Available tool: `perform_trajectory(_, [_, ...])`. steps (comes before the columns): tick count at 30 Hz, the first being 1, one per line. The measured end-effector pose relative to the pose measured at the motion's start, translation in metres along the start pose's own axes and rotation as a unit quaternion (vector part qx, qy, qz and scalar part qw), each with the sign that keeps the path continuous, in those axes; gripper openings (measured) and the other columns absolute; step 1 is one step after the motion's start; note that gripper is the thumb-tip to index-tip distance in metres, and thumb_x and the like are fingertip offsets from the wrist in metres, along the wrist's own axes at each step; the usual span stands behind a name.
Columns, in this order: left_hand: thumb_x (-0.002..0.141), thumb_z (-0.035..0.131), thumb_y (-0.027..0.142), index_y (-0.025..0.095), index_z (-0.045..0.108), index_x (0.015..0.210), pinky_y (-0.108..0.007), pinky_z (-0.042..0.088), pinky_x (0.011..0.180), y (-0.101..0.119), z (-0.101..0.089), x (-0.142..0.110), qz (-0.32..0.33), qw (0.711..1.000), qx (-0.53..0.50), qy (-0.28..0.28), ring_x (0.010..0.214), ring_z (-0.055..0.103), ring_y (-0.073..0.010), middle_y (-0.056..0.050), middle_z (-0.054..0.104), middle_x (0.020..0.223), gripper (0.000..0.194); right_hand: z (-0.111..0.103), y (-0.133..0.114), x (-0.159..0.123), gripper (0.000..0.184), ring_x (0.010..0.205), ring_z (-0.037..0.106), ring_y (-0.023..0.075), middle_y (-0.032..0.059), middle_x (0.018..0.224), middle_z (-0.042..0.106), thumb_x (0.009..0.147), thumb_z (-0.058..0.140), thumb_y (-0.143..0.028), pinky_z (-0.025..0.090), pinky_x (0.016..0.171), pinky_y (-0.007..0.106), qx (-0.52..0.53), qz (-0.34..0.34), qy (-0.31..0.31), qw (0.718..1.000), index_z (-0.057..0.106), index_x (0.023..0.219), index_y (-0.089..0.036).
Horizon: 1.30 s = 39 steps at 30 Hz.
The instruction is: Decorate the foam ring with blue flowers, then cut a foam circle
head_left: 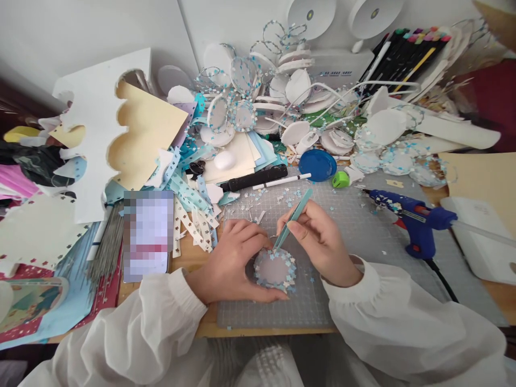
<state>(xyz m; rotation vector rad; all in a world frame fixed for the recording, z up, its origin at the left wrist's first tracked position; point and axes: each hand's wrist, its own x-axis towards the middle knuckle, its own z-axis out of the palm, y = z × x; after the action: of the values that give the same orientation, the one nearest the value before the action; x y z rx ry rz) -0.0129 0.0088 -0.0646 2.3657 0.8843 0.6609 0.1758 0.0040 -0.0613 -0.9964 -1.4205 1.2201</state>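
A small round disc point(276, 270), edged with pale blue and white paper stars, lies near the front of the grey cutting mat point(258, 314). My left hand point(231, 263) curls around its left side, fingers at the far rim and thumb along the near rim. Between the thumb and fingers of my right hand point(322, 242) are teal tweezers point(295, 217), held slanting down. Their tips reach the star-covered far rim; whether they pinch a star is too small to tell. Loose stars are scattered on the mat beyond both hands.
A blue glue gun point(419, 215) lies at the right, its cable running forward. A phone point(149, 236) and paper strips point(197, 215) are on the left. Behind are a black pen-like tool point(258, 178), a blue lid point(317, 165), a green tape point(341, 179) and piled white discs point(298, 86).
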Motion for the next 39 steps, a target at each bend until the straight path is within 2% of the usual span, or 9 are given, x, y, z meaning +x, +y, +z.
perform_trajectory(7, [0.056, 0.072, 0.066, 0.019, 0.055, 0.092, -0.038, 0.035, 0.08, -0.0003, 0.0011, 0.0003, 0.001, 1.0, 0.002, 0.005, 0.088, 0.054, -0.0226, -0.005, 0.064, 0.093, 0.061, 0.0016, 0.0009, -0.0037, 0.007, 0.071, 0.058, 0.0129, 0.0017, 0.079, 0.059, 0.093, 0.05, -0.027, 0.048, 0.067, 0.028, 0.01, 0.021, -0.021, 0.999, 0.053, 0.092, -0.02])
perform_trajectory(18, [0.058, 0.072, 0.064, 0.02, 0.053, 0.092, -0.038, 0.034, 0.08, 0.0004, 0.0007, -0.0003, -0.002, 1.0, -0.001, -0.002, 0.089, 0.054, -0.0226, -0.004, 0.063, 0.094, 0.06, 0.0022, -0.0016, 0.0004, 0.016, 0.067, 0.059, 0.0131, 0.0014, 0.074, 0.061, 0.09, 0.054, -0.035, 0.05, 0.063, 0.028, 0.018, 0.051, -0.008, 0.998, 0.052, 0.085, -0.02])
perform_trajectory(26, [0.06, 0.067, 0.066, 0.019, 0.056, 0.091, -0.04, 0.035, 0.079, 0.0002, 0.0014, -0.0002, -0.014, 1.0, 0.027, -0.001, 0.088, 0.053, -0.0237, -0.006, 0.063, 0.092, 0.057, 0.0017, -0.0037, 0.0007, 0.017, 0.066, 0.059, 0.0133, 0.0017, 0.073, 0.061, 0.089, 0.056, -0.036, 0.05, 0.062, 0.028, 0.009, 0.055, -0.002, 0.998, 0.053, 0.084, -0.02])
perform_trajectory(36, [0.062, 0.066, 0.057, 0.02, 0.056, 0.092, -0.041, 0.034, 0.08, 0.0016, 0.0007, 0.0, -0.022, 0.999, 0.045, -0.008, 0.088, 0.052, -0.0242, -0.006, 0.062, 0.092, 0.049, -0.0017, -0.0063, 0.0027, 0.018, 0.064, 0.057, 0.0129, 0.0018, 0.072, 0.061, 0.09, 0.055, -0.036, 0.049, 0.061, 0.028, -0.001, 0.045, 0.0, 0.999, 0.054, 0.081, -0.02])
perform_trajectory(39, [0.062, 0.066, 0.058, 0.02, 0.056, 0.093, -0.041, 0.034, 0.079, 0.0011, 0.0006, 0.0002, -0.025, 0.999, 0.043, -0.008, 0.088, 0.052, -0.024, -0.006, 0.063, 0.093, 0.05, -0.001, -0.0057, 0.0029, 0.019, 0.065, 0.057, 0.0132, 0.0017, 0.072, 0.06, 0.089, 0.055, -0.037, 0.05, 0.061, 0.028, -0.003, 0.047, 0.002, 0.999, 0.054, 0.081, -0.02])
